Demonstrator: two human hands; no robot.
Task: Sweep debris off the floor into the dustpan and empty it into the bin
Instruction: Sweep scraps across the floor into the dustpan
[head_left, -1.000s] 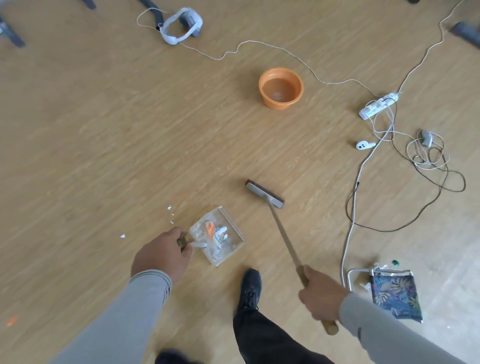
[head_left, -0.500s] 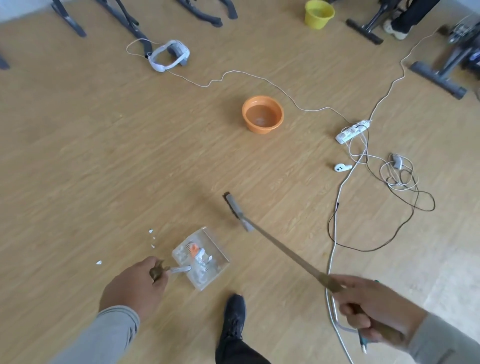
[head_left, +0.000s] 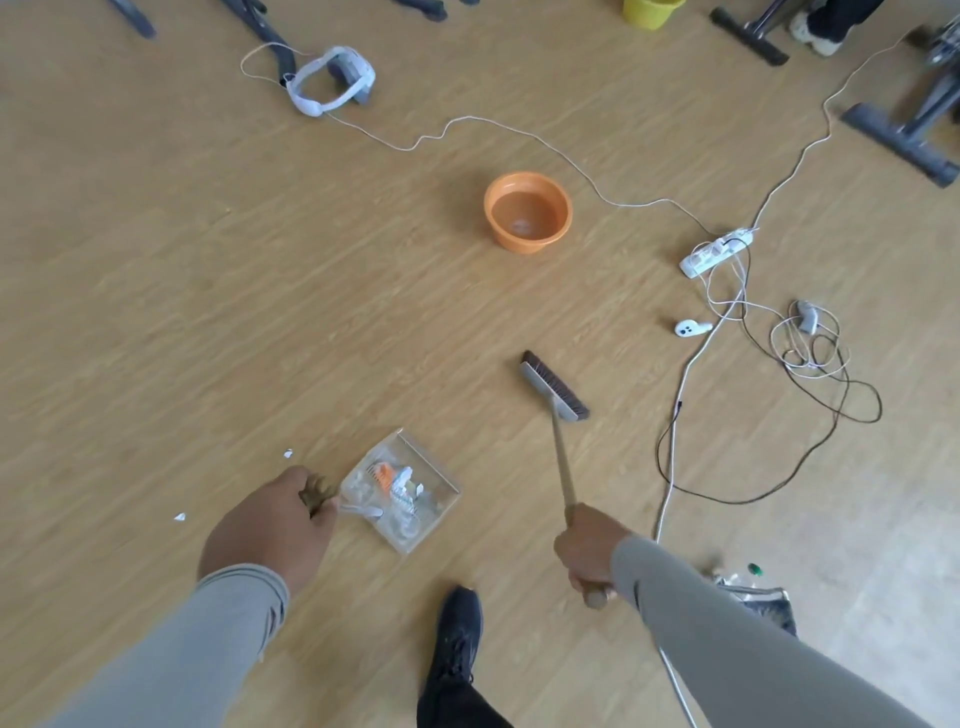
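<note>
Clear plastic makes up the dustpan (head_left: 402, 491), so you can see right through it. It sits low on the wooden floor (head_left: 208, 286), a little left of the middle of the view. Inside it lie bits of rubbish (head_left: 397, 480), some white and one orange. The left hand (head_left: 270, 525) is at 8 o'clock from the dustpan and its fingers are curled tight around the dustpan's handle. Two small white scraps (head_left: 287, 453) are on the floor just beyond that hand, at about 10 o'clock from it.

The broom (head_left: 555, 385) is at 2 o'clock from the dustpan, not touching it. It has a grey head with dark bristles resting on the floor and a long wooden stick. The right hand (head_left: 592, 551) is clenched around the stick near its top end, at 4 o'clock from the dustpan.

A black shoe (head_left: 457, 631) stands at 6 o'clock from the dustpan, between the two grey sleeves.

Farther away, at 1 o'clock, is a round orange bowl (head_left: 528, 212). A white power strip (head_left: 717, 252) is at 3 o'clock from the bowl, with thin white and black cables (head_left: 810, 358) looping near it. A small white controller (head_left: 692, 328) lies beside the cables. A white headset (head_left: 332, 80) is far up at 11 o'clock. A yellow tub (head_left: 652, 11) peeks in at the top edge.
</note>
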